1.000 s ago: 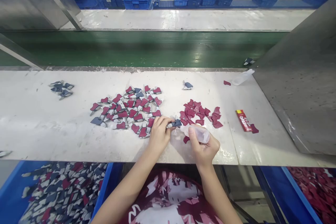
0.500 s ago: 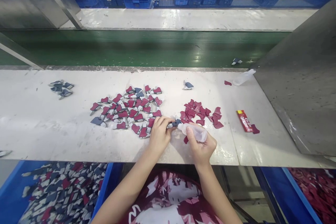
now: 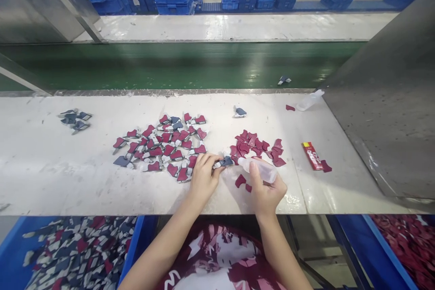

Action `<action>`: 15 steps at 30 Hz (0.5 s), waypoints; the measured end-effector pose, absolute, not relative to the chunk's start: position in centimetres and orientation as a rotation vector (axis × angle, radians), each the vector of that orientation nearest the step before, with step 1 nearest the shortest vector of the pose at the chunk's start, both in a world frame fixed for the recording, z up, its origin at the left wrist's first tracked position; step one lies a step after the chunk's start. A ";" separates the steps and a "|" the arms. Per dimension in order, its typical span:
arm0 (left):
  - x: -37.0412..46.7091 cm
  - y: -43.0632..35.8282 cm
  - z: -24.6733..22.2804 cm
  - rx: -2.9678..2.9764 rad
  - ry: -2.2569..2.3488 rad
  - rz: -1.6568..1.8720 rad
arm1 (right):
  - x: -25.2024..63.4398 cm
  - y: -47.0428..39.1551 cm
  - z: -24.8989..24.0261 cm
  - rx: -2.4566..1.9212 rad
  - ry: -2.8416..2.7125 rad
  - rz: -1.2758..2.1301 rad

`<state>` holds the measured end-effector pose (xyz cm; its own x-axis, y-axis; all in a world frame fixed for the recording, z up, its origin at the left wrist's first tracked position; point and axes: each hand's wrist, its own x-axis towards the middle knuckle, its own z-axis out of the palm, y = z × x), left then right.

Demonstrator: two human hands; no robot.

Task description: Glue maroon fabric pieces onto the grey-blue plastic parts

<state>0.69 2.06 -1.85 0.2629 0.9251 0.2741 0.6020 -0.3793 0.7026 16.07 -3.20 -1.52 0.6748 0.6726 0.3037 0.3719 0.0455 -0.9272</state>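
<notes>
Between its fingertips, my left hand (image 3: 205, 175) pinches a small dark blue and grey piece (image 3: 226, 161) just above the white table. My right hand (image 3: 268, 190) is wrapped round a translucent squeeze bottle (image 3: 263, 170), its nozzle pointing left, a short gap from the piece. Left of my left hand lies a spread of grey pieces with maroon tops (image 3: 155, 151). Loose maroon pieces (image 3: 251, 141) are heaped just beyond the bottle, and a couple more (image 3: 240, 181) lie between my hands.
A second bottle (image 3: 310, 100) and a red packet (image 3: 311, 156) lie at the right. Dark pieces (image 3: 75, 119) sit far left. A green belt (image 3: 190, 65) runs behind the table (image 3: 84, 186). Blue bins of pieces (image 3: 139, 240) stand below, beside a metal panel (image 3: 390, 99) above right.
The bottle in my right hand has drawn back to the right, away from the dark blue piece. A piece on the green belt has shifted left. The view has moved slightly.
</notes>
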 end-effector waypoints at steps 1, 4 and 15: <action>0.7 2.0 -1.7 2.084 1.371 0.909 | 16.4 -3.2 -1.4 -1.566 -0.819 0.270; 0.6 1.8 -0.7 2.138 1.329 0.790 | 18.4 -3.1 -0.9 -1.543 -0.639 0.168; 2.1 13.3 7.2 2.426 1.181 0.539 | 27.9 -3.3 -1.7 -1.448 -0.497 0.082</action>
